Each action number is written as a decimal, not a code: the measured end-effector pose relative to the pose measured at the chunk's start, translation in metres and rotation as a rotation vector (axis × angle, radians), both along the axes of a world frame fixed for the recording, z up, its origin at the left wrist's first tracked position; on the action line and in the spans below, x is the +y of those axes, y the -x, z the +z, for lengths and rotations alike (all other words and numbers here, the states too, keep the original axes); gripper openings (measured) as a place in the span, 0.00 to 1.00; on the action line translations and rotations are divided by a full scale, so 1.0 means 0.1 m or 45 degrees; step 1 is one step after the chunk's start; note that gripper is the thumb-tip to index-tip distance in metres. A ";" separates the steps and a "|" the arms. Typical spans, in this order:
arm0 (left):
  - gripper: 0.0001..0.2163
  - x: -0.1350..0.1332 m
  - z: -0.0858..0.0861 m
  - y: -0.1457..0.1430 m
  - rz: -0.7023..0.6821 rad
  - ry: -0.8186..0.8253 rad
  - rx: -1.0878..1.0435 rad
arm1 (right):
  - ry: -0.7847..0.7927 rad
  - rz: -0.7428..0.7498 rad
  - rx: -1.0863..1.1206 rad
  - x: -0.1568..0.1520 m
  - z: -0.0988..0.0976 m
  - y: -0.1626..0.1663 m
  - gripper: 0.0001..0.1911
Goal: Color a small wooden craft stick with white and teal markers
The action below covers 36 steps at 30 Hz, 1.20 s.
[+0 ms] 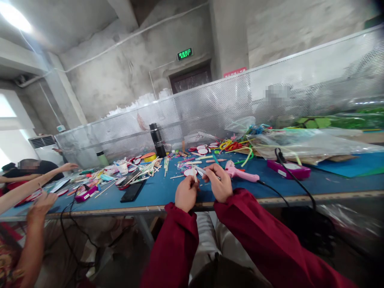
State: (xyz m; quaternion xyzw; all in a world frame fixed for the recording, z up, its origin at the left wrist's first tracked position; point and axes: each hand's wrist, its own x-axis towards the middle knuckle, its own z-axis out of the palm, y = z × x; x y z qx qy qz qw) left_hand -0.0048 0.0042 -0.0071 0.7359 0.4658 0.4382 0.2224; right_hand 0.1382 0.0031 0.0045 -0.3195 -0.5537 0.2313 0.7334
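Note:
My left hand [186, 193], in a dark red sleeve, is closed with a short pale stick [195, 175] pinched between thumb and forefinger, pointing up. Close beside it, my right hand [219, 182] is closed around a thin whitish pen-like thing [201, 171], whose tip points toward the stick. Its exact kind is too blurred to make out. Just right of my right hand lies a pink hot glue gun [242, 173] with a black cord. Behind my fingers, a round white disc [189, 172] with a red edge shows in part.
Craft scraps and sticks [153, 168] litter the blue table [162, 188]. A black phone [132, 192], a black thermos [157, 140] and purple power boxes [289, 169] stand around. Plastic bags [318, 140] lie right. A co-worker's arms [37, 208] reach in from the left.

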 end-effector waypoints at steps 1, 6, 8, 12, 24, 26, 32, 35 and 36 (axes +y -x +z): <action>0.05 0.00 0.00 0.00 0.006 0.000 0.008 | 0.001 -0.002 -0.003 0.00 0.00 0.00 0.08; 0.05 0.00 0.02 0.01 0.004 0.026 0.031 | 0.007 -0.025 0.013 0.01 0.00 0.01 0.08; 0.05 0.00 0.02 0.01 -0.001 0.033 0.023 | 0.006 -0.032 0.019 0.01 0.00 0.02 0.07; 0.05 0.00 0.01 0.01 0.002 0.027 0.014 | 0.011 -0.045 0.007 0.01 0.00 0.02 0.07; 0.04 -0.01 0.02 0.00 -0.029 0.012 -0.056 | 0.055 -0.067 -0.023 0.04 -0.01 0.00 0.07; 0.04 0.00 0.01 0.00 -0.025 0.000 -0.048 | 0.051 -0.072 -0.016 0.03 -0.01 0.00 0.07; 0.05 -0.01 0.01 0.00 0.002 -0.024 -0.015 | 0.010 -0.076 0.003 0.01 -0.02 0.00 0.08; 0.05 -0.04 0.03 0.00 0.012 -0.029 -0.004 | 0.004 -0.073 -0.004 0.01 -0.03 0.00 0.08; 0.05 -0.04 0.04 -0.01 0.016 -0.031 -0.003 | 0.001 -0.069 -0.004 0.01 -0.02 0.00 0.08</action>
